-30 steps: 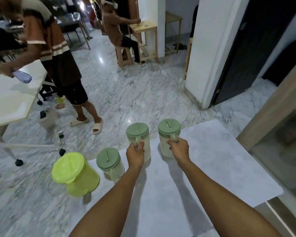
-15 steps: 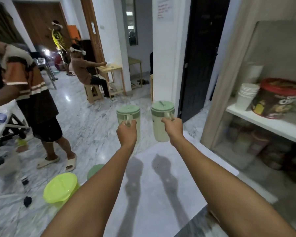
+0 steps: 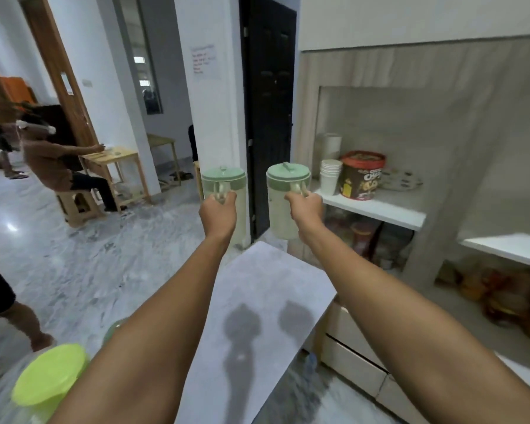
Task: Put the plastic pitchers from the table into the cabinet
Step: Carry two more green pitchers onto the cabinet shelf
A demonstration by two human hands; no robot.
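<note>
A: Item 1, left hand (image 3: 218, 211): wrapped around the handle of a translucent plastic pitcher with a sage-green lid (image 3: 224, 197). Item 2, right hand (image 3: 306, 211): fist shut on the handle of a second, matching sage-lidded pitcher (image 3: 285, 197). Both are upright and held out at arm's length, in the air beyond the far end of the pale grey table (image 3: 257, 301).

B: Change since 1 second ago?

A: Then, both pitchers stood on the tabletop with the hands just gripping them. Half a second ago they were lifted. Now the view has swung right, and the beige open cabinet (image 3: 441, 96) fills that side.

B: Meaning for the task?

A: 2 pitchers are in transit, not yet stored. The right one hangs just left of the white shelf (image 3: 380, 209), which carries a stack of white paper cups (image 3: 330, 175) and a red-lidded brown tub (image 3: 361, 175); room appears to remain at the shelf's right end.

B: Remaining stock?

A: 1 lime-green plastic pitcher (image 3: 48, 374) at the table's near left corner. A sliver of green rim (image 3: 114, 327) beside the left forearm is likely a 4th.
</note>
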